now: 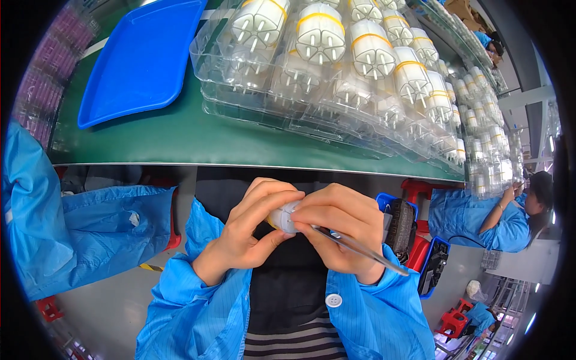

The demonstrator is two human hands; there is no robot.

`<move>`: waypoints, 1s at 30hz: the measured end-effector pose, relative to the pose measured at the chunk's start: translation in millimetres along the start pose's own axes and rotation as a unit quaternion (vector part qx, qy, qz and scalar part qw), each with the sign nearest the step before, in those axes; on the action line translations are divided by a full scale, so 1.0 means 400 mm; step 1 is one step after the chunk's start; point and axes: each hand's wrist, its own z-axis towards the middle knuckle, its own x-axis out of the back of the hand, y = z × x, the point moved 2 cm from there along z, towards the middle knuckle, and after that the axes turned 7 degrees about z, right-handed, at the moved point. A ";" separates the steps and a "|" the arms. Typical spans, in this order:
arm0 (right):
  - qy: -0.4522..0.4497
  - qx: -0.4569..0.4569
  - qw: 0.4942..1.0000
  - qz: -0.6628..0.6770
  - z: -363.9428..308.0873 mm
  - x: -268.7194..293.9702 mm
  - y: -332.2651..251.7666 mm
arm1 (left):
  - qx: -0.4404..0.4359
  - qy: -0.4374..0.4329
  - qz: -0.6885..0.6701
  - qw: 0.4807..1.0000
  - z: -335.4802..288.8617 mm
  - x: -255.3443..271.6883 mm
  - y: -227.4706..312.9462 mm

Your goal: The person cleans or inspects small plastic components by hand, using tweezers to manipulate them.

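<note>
Smooth green tabletop [144, 143], one blue tray [141, 60]; your two hands [243, 231] [348, 225] pinch one white cylinder [282, 220], one slim metal tool [369, 251].

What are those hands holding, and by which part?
The left hand holds a white cylinder around its side. The right hand holds a thin metal tool, one end free; the exact grip is hidden.

Near-edge passage over green tabletop [150, 141], stacked transparent trays [240, 109] beyond
</note>
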 end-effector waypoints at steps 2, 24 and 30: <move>-0.012 0.016 1.000 0.014 -0.003 0.012 0.007 | -0.015 -0.015 -0.013 1.000 0.012 0.006 0.010; 0.350 -0.002 0.936 -0.026 -0.188 0.251 0.138 | -0.042 0.003 -0.123 0.992 0.155 0.030 0.125; 0.436 0.101 0.894 0.001 -0.211 0.298 0.164 | -0.168 0.032 0.070 0.983 0.260 0.099 0.232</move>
